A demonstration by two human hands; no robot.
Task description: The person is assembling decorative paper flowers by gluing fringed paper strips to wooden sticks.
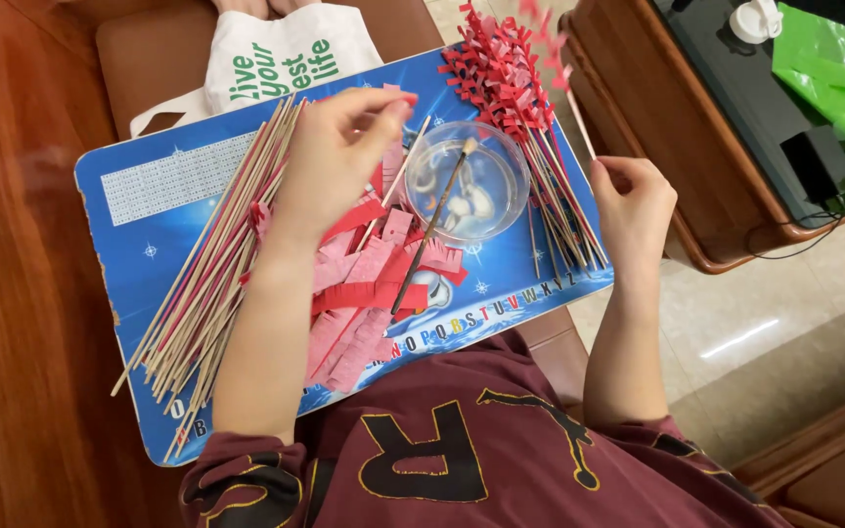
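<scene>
A board [163, 181] lies across the person's lap, and everything sits on it. Left of the left hand's fingers [383, 103] a bundle of bare sticks [212, 274] fans toward the near left corner. Under and just near of those fingers lies a heap of fringed paper strips [364, 288]. Just right of them stands a bowl [466, 181], with a brush [429, 235] leaning in it, its handle running down over the strips. Between the bowl and the right hand's fingers [623, 176] lie the wrapped sticks [530, 108], their paper ends at the far edge. Those fingers hold one thin stick [579, 122] tilted up and away. A bag [281, 54] lies behind the board
</scene>
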